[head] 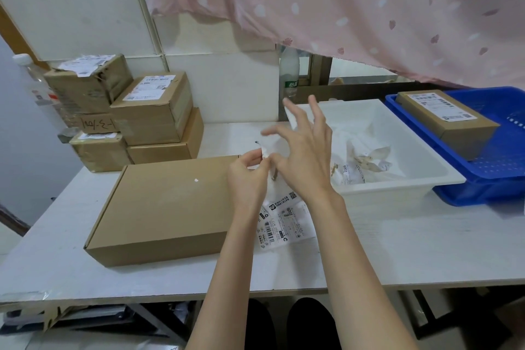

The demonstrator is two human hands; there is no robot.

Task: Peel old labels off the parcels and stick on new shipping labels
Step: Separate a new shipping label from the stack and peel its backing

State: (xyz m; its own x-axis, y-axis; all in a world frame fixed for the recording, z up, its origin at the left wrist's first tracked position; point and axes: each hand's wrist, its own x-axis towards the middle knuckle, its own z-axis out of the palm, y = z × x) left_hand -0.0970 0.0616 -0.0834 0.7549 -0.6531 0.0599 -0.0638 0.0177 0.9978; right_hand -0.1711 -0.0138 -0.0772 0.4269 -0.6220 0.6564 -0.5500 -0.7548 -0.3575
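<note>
A flat brown cardboard parcel [167,207] lies on the white table in front of me, its top bare apart from a tiny white scrap. Just past its right edge, my left hand [247,176] pinches a small crumpled piece of white label paper [265,152]. My right hand [304,150] meets that scrap with thumb and forefinger while its other fingers spread upward. A sheet of printed shipping labels [284,221] lies on the table under my wrists.
A white tray [397,176] with crumpled peeled labels sits to the right. Beyond it a blue basket [483,179] holds one labelled box [446,119]. Several labelled parcels [127,111] are stacked at the back left. A plastic bottle [289,71] stands by the wall under a pink curtain.
</note>
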